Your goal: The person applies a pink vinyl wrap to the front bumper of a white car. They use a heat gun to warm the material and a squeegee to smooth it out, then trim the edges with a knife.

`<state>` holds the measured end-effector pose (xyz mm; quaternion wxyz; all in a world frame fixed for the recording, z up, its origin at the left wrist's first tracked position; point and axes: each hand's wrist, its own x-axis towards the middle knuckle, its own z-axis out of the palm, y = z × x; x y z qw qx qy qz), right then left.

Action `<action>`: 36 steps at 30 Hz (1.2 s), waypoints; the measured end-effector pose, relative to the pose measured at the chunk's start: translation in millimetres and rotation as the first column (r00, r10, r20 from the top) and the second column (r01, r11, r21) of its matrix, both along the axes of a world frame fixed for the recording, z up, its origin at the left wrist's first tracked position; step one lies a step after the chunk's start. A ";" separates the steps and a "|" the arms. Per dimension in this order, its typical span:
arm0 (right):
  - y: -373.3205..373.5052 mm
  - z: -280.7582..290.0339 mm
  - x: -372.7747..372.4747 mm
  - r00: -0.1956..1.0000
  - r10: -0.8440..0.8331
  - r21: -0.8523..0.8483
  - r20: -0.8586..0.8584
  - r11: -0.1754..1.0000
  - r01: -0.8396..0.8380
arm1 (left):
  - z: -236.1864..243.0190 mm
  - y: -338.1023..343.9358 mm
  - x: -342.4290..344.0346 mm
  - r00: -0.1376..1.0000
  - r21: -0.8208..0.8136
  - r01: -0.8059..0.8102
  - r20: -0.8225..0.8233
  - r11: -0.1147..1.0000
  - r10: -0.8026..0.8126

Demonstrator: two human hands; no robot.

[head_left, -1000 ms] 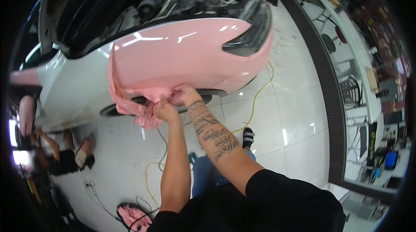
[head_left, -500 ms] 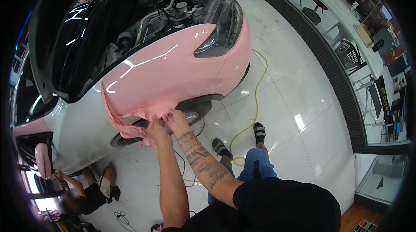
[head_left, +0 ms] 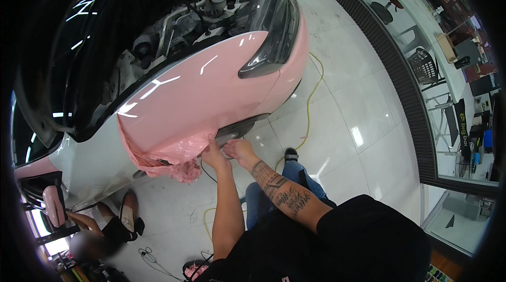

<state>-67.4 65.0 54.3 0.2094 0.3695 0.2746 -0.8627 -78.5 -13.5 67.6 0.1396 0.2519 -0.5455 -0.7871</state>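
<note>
A glossy pink film (head_left: 197, 84) covers the car's front fender, and its loose, crumpled edge (head_left: 176, 150) hangs along the lower rear part. My left hand (head_left: 215, 155) is closed at that edge beside the wheel arch, thumb pointing up against the film; its other fingers are mostly hidden. Just to its right, my right hand (head_left: 240, 151) is curled near the dark wheel arch (head_left: 240, 128), slightly apart from the left. What its fingers hold, if anything, does not show. Behind the film the bare car body (head_left: 100, 158) is pale silver.
The engine bay (head_left: 184, 23) lies open beyond the fender, next to the headlight (head_left: 274, 39). A yellow hose (head_left: 309, 110) and a black cable (head_left: 149, 255) run over the tiled floor. Another person (head_left: 103, 234) crouches at lower left by the pink mirror (head_left: 52, 203).
Both hands have moved along the wheel arch to the right, and the right has drawn apart from the left. The loose film is spread wider and bunched below. My body has leaned closer.
</note>
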 end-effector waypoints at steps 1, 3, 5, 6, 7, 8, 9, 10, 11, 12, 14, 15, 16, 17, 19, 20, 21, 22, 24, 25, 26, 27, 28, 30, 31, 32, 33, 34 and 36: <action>1.7 -4.6 -8.8 1.000 -0.004 -0.075 0.016 0.997 0.005 | 3.3 8.1 -5.4 0.998 -0.051 -0.053 0.019 0.997 0.054; -3.9 -14.6 -37.0 0.999 -0.017 -0.228 0.050 0.973 0.028 | 8.6 21.3 -18.6 0.980 -0.012 -0.201 -0.001 0.980 0.201; 1.5 -42.7 -65.5 0.997 -0.041 -0.312 0.067 0.948 0.060 | 14.6 44.0 -29.3 0.978 0.034 -0.210 0.005 0.977 0.210; 3.8 -46.8 -72.5 0.991 -0.013 -0.376 0.136 0.924 0.064 | 15.0 43.7 -26.7 0.981 0.038 -0.192 0.029 0.981 0.191; -3.2 -43.0 -75.1 0.980 0.040 -0.446 0.193 0.894 0.051 | 12.8 33.4 -25.0 0.980 0.037 -0.194 0.043 0.980 0.193; -7.3 -40.2 -67.8 0.979 0.078 -0.540 0.187 0.841 0.036 | 7.7 22.2 -18.6 0.984 0.014 -0.169 0.066 0.985 0.168; -7.6 -43.7 -70.2 0.985 0.090 -0.578 0.148 0.816 0.012 | 9.5 20.4 -18.9 0.986 0.048 -0.154 0.077 0.987 0.150; -6.1 -51.2 -72.5 0.990 0.085 -0.612 0.109 0.791 0.000 | 11.4 21.9 -19.6 0.989 0.085 -0.123 0.089 0.989 0.116; -5.5 -57.9 -77.1 0.995 0.076 -0.643 0.070 0.766 -0.014 | 13.9 22.6 -21.0 0.992 0.122 -0.091 0.100 0.988 0.079; -7.6 -60.4 -74.3 0.995 0.066 -0.667 0.077 0.745 0.002 | 12.9 18.1 -15.4 0.994 0.130 -0.066 0.097 0.989 0.054; -9.2 -64.5 -71.3 0.995 0.041 -0.712 0.089 0.701 0.035 | 9.8 14.5 -10.5 0.996 0.156 -0.014 0.089 0.988 0.000; -7.6 -63.9 -70.2 0.995 -0.002 -0.692 0.100 0.719 0.071 | 11.5 13.1 -9.3 0.997 0.171 0.006 0.081 0.985 -0.020; -3.7 -63.9 -68.0 0.993 -0.047 -0.670 0.110 0.734 0.109 | 13.6 11.5 -8.8 0.994 0.160 0.027 0.105 0.987 -0.044; -0.7 -63.3 -67.5 0.989 -0.092 -0.647 0.119 0.748 0.148 | 16.0 9.8 -8.6 0.989 0.150 0.049 0.128 0.987 -0.069; 1.5 -49.9 -70.6 0.965 -0.093 -0.625 0.247 0.745 0.232 | 24.3 6.3 -2.1 0.984 0.167 0.087 0.139 0.982 -0.111; 1.4 -42.1 -70.6 0.947 -0.092 -0.610 0.308 0.744 0.271 | 30.6 6.4 -0.2 0.984 0.197 0.107 0.118 0.975 -0.131; 4.1 -45.2 -69.9 0.956 -0.164 -0.606 0.244 0.744 0.282 | 38.2 14.4 -2.1 0.982 0.234 0.148 0.084 0.961 -0.171; 4.0 -51.0 -67.0 0.956 -0.234 -0.602 0.178 0.743 0.294 | 39.0 15.4 -4.3 0.976 0.273 0.176 0.081 0.946 -0.204; -6.0 -48.3 -62.3 0.932 -0.315 -0.555 0.182 0.749 0.361 | 36.4 2.6 -9.1 0.966 0.343 0.205 0.082 0.917 -0.247; -9.8 -44.7 -58.5 0.912 -0.364 -0.545 0.191 0.733 0.407 | 37.0 1.2 -8.9 0.957 0.341 0.230 0.091 0.912 -0.276; -11.8 -41.2 -54.6 0.889 -0.413 -0.535 0.198 0.714 0.452 | 37.6 0.8 -8.8 0.947 0.339 0.256 0.099 0.905 -0.306; -13.9 -34.5 -53.0 0.866 -0.457 -0.530 0.205 0.692 0.490 | 41.5 -1.1 -9.8 0.938 0.331 0.280 0.106 0.901 -0.330; -14.1 -28.4 -48.6 0.881 -0.430 -0.498 0.195 0.730 0.467 | 45.5 -3.9 -8.3 0.909 0.327 0.347 0.113 0.879 -0.401; -12.6 -18.7 -43.3 0.876 -0.440 -0.492 0.197 0.728 0.477 | 43.3 -16.6 -11.9 0.904 0.414 0.315 0.144 0.854 -0.403; -11.7 -15.3 -41.1 0.873 -0.446 -0.489 0.198 0.727 0.482 | 42.3 -21.0 -12.7 0.900 0.456 0.297 0.160 0.839 -0.406; -11.4 -12.0 -35.6 0.870 -0.467 -0.511 0.159 0.715 0.477 | 39.7 -23.6 -10.3 0.903 0.451 0.306 0.142 0.839 -0.406; -10.8 -12.2 -29.1 0.861 -0.493 -0.529 0.124 0.701 0.477 | 42.1 -21.0 -9.1 0.903 0.447 0.318 0.127 0.836 -0.411; -7.7 -13.6 -25.3 0.851 -0.518 -0.548 0.089 0.688 0.476 | 43.8 -20.0 -9.9 0.902 0.444 0.329 0.113 0.834 -0.416; 5.2 -22.2 -16.6 0.909 -0.416 -0.555 -0.031 0.763 0.330 | 45.0 -24.8 -10.9 0.901 0.460 0.306 0.145 0.834 -0.410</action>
